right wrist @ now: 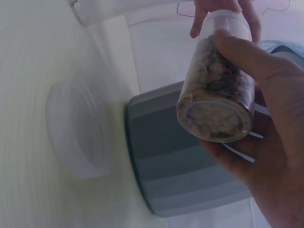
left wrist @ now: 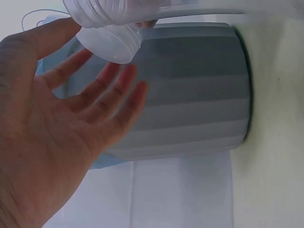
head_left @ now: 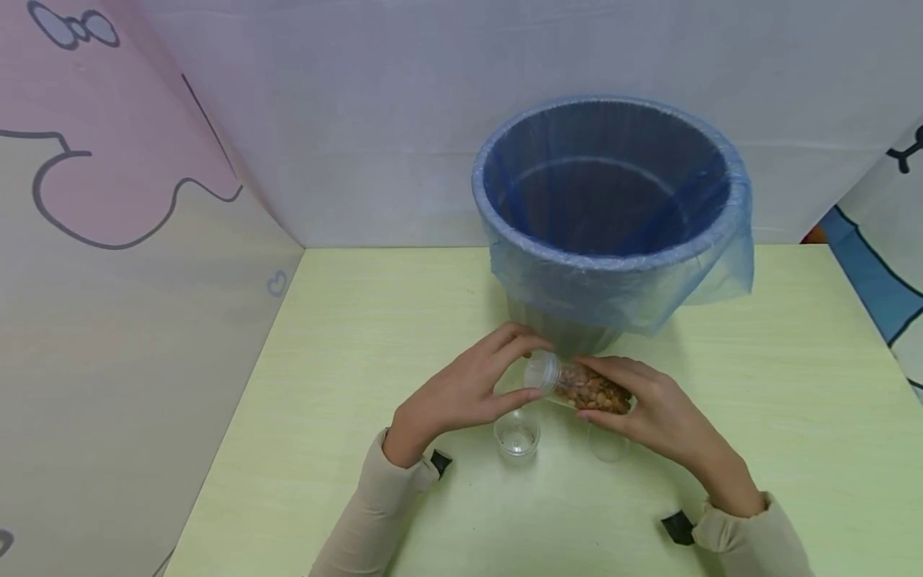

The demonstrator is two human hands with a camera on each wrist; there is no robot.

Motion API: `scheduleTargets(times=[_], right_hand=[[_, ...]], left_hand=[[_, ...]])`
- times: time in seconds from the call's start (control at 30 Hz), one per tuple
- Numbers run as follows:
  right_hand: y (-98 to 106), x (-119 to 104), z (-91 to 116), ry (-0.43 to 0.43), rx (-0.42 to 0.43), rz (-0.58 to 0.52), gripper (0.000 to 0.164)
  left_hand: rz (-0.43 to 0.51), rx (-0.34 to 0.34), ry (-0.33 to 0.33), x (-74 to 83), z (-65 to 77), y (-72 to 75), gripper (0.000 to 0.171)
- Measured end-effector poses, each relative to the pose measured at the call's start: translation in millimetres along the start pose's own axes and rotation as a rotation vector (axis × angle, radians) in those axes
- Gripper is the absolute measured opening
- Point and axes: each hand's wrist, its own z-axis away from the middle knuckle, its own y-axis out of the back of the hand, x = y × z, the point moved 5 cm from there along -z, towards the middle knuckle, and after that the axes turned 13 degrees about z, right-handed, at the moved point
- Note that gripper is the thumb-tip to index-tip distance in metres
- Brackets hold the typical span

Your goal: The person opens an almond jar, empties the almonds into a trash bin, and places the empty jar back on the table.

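Observation:
My right hand [head_left: 645,405] grips a clear jar [head_left: 591,390] of brown, bean-like pieces, thumb on one side and fingers on the other. The jar lies tilted nearly level above the table, its base toward me in the right wrist view. Around its frosted lid [left wrist: 109,45] are the thumb and fingers of my left hand [head_left: 469,385], pinching it from both sides. Below stands a second clear jar [head_left: 517,437], open, its threaded neck [left wrist: 92,12] large in the left wrist view. A loose translucent lid [right wrist: 78,128] lies on the table near my right hand.
Right behind the hands stands a grey bin [left wrist: 194,90] lined with a blue plastic bag [head_left: 613,288], its mouth facing up. The pale wooden table [head_left: 346,336] backs onto a whitish wall covering [head_left: 360,144]. Printed panels [head_left: 130,320] flank both sides.

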Motion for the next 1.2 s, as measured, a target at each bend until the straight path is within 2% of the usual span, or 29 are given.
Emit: scheduleTargets(times=[0.13,0.23,0.57,0.93,1.2], right_hand=[[0.1,0.0,0.2,-0.011,-0.013,-0.002,0.079],[0.5,0.1,-0.3,-0.015,-0.019,0.001,0.078],[2.7,-1.3,-2.2,-0.010,-0.015,0.027,0.077],[3.5,-5.8,-1.2,-0.001,-0.009,0.018,0.078],[4.5,-6.8,0.0,-0.001,-0.008,0.019,0.079]], left_hand=[[-0.007,0.008,-0.064,1.1,-1.5,-0.4,0.042],[-0.003,0.017,-0.073,1.6,-2.7,0.2,0.040],[0.014,0.037,-0.014,2.8,-2.7,3.0,0.040],[-0.165,0.106,0.030,2.1,-3.7,3.4,0.036],[-0.178,0.120,0.062,3.9,-5.5,3.5,0.032]])
